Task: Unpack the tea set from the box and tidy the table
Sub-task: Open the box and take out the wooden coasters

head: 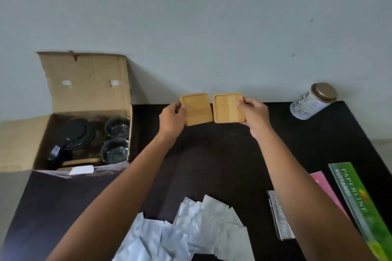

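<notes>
I hold two square wooden coasters side by side above the far part of the dark table [212, 154]. My left hand [172, 119] grips the left coaster [197, 109] by its left edge. My right hand [254, 115] pinches the right coaster [228, 108] by its right edge. The open cardboard box [84, 82] stands at the table's left end. Inside it are a dark-lidded teapot [75, 133], two glass cups [117, 126] [115, 151] and another wooden piece [81, 162].
A glass jar with a metal lid [311, 101] stands at the far right against the wall. Several silver sachets [191, 233] lie at the near edge. A green box [364, 203], a pink packet [324, 184] and a silver box [279, 216] sit at the right.
</notes>
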